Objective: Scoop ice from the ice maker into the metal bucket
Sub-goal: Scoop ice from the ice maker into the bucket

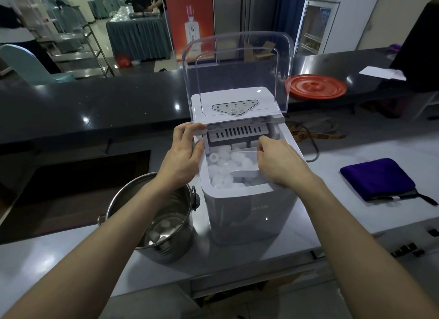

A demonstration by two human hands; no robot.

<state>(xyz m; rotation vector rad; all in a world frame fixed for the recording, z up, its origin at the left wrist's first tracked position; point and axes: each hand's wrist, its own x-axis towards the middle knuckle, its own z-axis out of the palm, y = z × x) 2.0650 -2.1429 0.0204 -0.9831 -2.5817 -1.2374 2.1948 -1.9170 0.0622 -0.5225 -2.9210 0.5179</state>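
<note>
A white ice maker point(247, 209) stands on the counter with its clear lid point(237, 64) raised upright. Its open bin holds a heap of ice point(223, 169). My left hand point(184, 156) grips the left rim of the opening near the lid hinge. My right hand point(278, 162) holds a clear plastic scoop point(245, 169) that lies in the ice at the right of the bin. The metal bucket point(166, 226) stands to the left of the machine, under my left forearm, with several pieces of ice at its bottom.
A folded purple cloth point(377, 178) lies on the white counter to the right. A red round lid point(316, 86) and a white paper point(382, 73) lie on the raised black counter point(95, 105) behind. Cables point(311, 140) trail right of the machine.
</note>
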